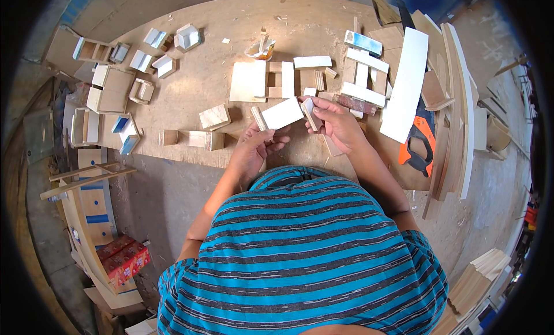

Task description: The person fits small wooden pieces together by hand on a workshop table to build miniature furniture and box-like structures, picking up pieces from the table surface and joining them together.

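Observation:
Over the near edge of the workbench, my left hand (249,153) grips a small white-faced wooden piece (283,114) with a bare wood strip across its left end. My right hand (341,126) pinches a short wooden block (312,115) with a white face, close to the right end of that piece; whether the two touch is hard to tell. Just beyond the hands lies a white square board (249,81) beside a small wooden frame (287,79). Left of my left hand are a plain wood block (214,117) and a low open wooden box (192,139).
Several small assembled wooden pieces (112,84) cover the bench's left side. A pot with a stick (259,49) stands at the back. On the right lie a long white board (405,86), a handsaw with an orange and black handle (419,145), and long planks (453,116).

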`<state>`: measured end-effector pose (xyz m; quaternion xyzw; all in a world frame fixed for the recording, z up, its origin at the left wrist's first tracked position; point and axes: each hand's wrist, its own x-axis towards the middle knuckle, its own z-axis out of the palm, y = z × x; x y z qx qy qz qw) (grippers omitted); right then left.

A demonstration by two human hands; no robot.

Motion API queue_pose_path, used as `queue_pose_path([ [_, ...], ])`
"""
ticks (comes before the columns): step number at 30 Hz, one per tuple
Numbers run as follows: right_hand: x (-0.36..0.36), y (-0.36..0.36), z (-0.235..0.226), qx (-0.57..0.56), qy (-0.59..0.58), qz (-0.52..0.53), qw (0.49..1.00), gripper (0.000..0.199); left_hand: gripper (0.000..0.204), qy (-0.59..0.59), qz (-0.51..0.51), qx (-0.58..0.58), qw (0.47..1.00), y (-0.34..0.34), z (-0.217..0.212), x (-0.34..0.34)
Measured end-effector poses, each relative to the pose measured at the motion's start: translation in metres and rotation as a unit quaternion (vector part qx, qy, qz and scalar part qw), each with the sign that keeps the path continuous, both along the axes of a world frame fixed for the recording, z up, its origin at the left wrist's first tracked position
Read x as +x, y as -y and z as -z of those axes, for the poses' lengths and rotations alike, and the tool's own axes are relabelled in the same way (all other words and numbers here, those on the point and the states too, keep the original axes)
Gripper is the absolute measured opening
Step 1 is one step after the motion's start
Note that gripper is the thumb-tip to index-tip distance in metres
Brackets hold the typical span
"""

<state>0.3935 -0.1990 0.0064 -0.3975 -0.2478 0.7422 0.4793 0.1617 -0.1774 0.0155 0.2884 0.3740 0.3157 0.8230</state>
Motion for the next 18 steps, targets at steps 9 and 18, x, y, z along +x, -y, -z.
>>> queue_pose_path([
  [9,0.007,0.005,0.008,0.035,0.150,-0.017,0.988,0.033,0.039,0.012,-0.008,0.001,1.000,0.001,0.001,-0.002],
  [18,-0.001,0.011,-0.014,0.249,0.657,-0.023,0.711,0.027,0.044,0.075,-0.085,-0.072,0.991,-0.005,0.010,-0.010],
])
